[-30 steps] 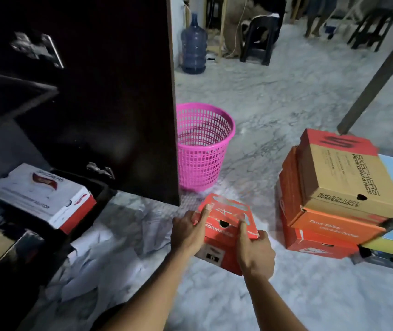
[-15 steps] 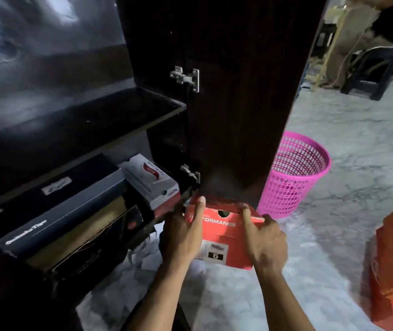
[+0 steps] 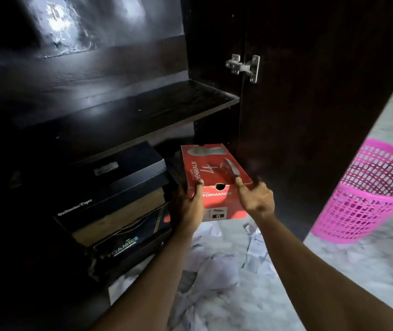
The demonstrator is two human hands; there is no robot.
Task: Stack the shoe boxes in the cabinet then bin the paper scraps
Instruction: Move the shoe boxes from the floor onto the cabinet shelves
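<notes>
While its lid is showing "GOWALK 4" and a size 6 label, the red box (image 3: 211,177) is sitting in the cabinet (image 3: 123,111), left hand (image 3: 187,206) gripping its corner, right hand (image 3: 254,199) touching it with loosely spread fingers.

Left of the hands, a black box (image 3: 109,187) is reading "Onitsuka Tiger".

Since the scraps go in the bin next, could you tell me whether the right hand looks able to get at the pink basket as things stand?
Probably yes. The right hand only touches the red shoe box with loose fingers, and the pink basket stands on bare floor to its right, beside the open cabinet door, with nothing visible between them.
</notes>
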